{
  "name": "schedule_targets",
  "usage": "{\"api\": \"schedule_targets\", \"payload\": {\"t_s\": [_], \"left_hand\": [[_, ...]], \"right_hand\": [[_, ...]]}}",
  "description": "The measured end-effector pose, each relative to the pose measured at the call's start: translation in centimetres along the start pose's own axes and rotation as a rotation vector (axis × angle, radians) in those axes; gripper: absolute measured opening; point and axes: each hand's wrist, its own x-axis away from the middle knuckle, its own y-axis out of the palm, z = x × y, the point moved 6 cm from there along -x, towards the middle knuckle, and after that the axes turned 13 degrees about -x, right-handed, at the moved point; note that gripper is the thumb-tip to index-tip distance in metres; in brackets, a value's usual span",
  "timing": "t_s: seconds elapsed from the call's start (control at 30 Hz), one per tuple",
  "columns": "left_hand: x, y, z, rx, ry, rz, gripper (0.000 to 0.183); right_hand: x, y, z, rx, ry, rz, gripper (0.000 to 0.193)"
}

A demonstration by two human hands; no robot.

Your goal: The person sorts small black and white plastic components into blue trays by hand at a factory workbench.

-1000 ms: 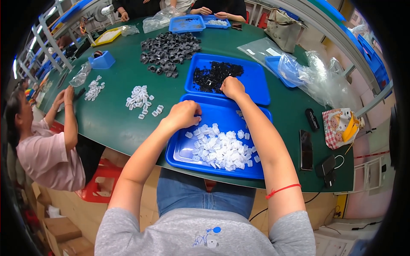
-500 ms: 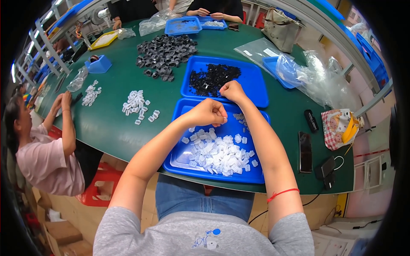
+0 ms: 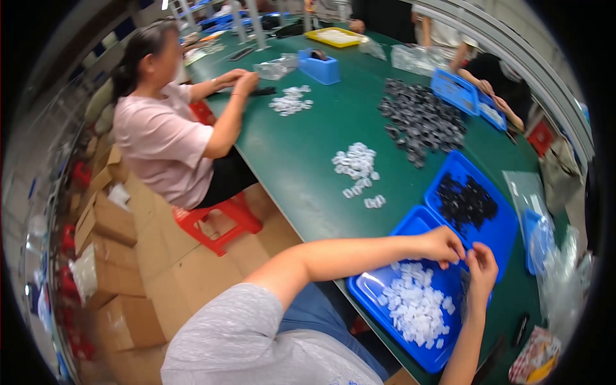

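My left hand is closed in a pinch above the near blue tray, with a small white plastic piece partly showing at its fingertips. Close beside it, my right hand has thumb and fingers pinched together; what they hold is too small to make out. Beneath my hands, a heap of small white plastic pieces lies in the near tray. Adjoining it, a second blue tray holds a pile of small black parts.
White pieces and a mound of dark grey ring-like parts lie on the green table. A co-worker sits at left on a red stool. Plastic bags lie at right; cardboard boxes stand on the floor.
The view has swung left, bringing the seated co-worker further in. My right hand has come from the black parts' tray to beside my left hand.
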Motion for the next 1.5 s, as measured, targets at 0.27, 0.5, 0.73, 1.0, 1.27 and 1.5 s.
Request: {"api": "schedule_targets", "payload": {"t_s": [0.27,0.5,0.73,1.0,1.27,1.5], "left_hand": [[0.8,0.7,-0.3,0.026,-0.138,-0.191,0.01],[0.6,1.0,-0.1,0.235,-0.201,-0.253,0.011],[0.7,0.4,-0.1,0.098,-0.113,-0.147,0.014],[0.2,-0.1,-0.3,0.063,-0.094,-0.077,0.014],[0.4,0.2,-0.4,0.032,-0.082,-0.092,0.016],[-0.1,0.1,0.8,0.094,-0.006,-0.082,0.024]], "right_hand": [[2.9,2.2,-0.4,0.008,-0.119,-0.005,0.007],[3.5,1.9,-1.7,0.138,-0.27,0.002,0.007],[4.1,2.4,-2.4,0.367,-0.346,-0.047,0.01],[3.9,2.5,-2.8,0.459,-0.422,-0.023,0.008],[3.9,2.6,-2.8,0.447,-0.389,-0.033,0.005],[3.6,1.0,-2.8,0.414,-0.342,0.135,0.004]]}}
